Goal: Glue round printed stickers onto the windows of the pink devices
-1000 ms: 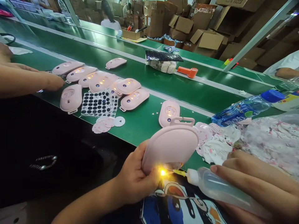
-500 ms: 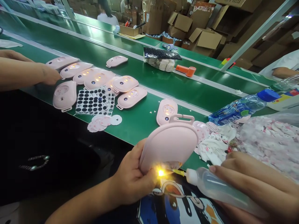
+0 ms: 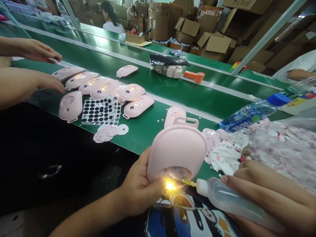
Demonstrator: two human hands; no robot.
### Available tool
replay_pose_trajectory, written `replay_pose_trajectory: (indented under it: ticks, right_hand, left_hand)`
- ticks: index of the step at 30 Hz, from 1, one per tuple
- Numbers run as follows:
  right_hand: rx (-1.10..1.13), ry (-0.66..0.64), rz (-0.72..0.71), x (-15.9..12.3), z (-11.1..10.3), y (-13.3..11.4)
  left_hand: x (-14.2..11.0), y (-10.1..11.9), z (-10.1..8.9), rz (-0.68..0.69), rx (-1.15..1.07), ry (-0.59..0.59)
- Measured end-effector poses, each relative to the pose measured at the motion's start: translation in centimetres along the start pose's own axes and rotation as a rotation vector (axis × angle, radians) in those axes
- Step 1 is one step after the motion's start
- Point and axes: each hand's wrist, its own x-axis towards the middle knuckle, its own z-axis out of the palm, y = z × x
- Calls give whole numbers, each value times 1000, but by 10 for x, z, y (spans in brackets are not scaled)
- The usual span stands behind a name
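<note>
My left hand (image 3: 139,191) grips a pink oval device (image 3: 177,149) with a handle loop on top, held over my lap at the belt's near edge. A small yellow light glows at the device's lower rim by my thumb. My right hand (image 3: 274,194) is wrapped round a clear squeeze bottle (image 3: 229,199). Its yellow needle tip touches the round recess at the bottom of the device.
Several more pink devices (image 3: 103,89), some lit, lie on the green conveyor belt (image 3: 172,92) with a dotted sticker sheet (image 3: 98,110) and round stickers (image 3: 110,129). Another person's hands (image 3: 46,82) reach in from the left. A water bottle (image 3: 249,113) and a bag of printed stickers (image 3: 281,148) lie at right.
I have tilted the pink device so its face with the round recess shows more. The other person's upper hand has come into view over the belt at left.
</note>
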Motion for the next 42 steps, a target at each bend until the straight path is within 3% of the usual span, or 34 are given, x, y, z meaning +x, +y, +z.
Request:
replay_pose_trajectory:
  ticks: [3,6,9,12,14,16,18,20,24,28,32,37,42]
  right_hand:
    - [-2,-11,-31,-2,3,2]
    - [20,21,-36,-2,4,1]
    - [93,28,27,0,3,2]
    - [262,117,112,1,11,14]
    - [440,233,252,1,25,29]
    - [737,310,492,1,41,49]
    - [1037,313,683,4,55,69]
    - [1154,293,760,13,64,88]
    - [1038,278,791,49,76,126]
    - [776,263,851,84,101,168]
    - [497,156,891,89,122,193]
    - [194,130,852,56,101,184]
    - [-5,11,824,14,82,156]
  left_hand:
    - [0,3,4,10,-12,-27]
    - [-1,3,11,-31,-70,45]
    - [2,-3,12,-71,-98,123]
    - [10,-14,4,-73,-76,149]
    - [17,-20,-4,-98,-87,228]
    - [23,-23,-11,-140,-116,318]
    - [26,-22,-16,-163,-141,394]
    - [26,-20,-18,-163,-156,457]
    - [24,-16,-18,-175,-178,517]
    - [20,-15,-16,-181,-171,506]
    - [15,-15,-20,-218,-132,526]
    - [15,-16,-29,-256,-96,570]
    - [25,-20,-19,-294,-136,502]
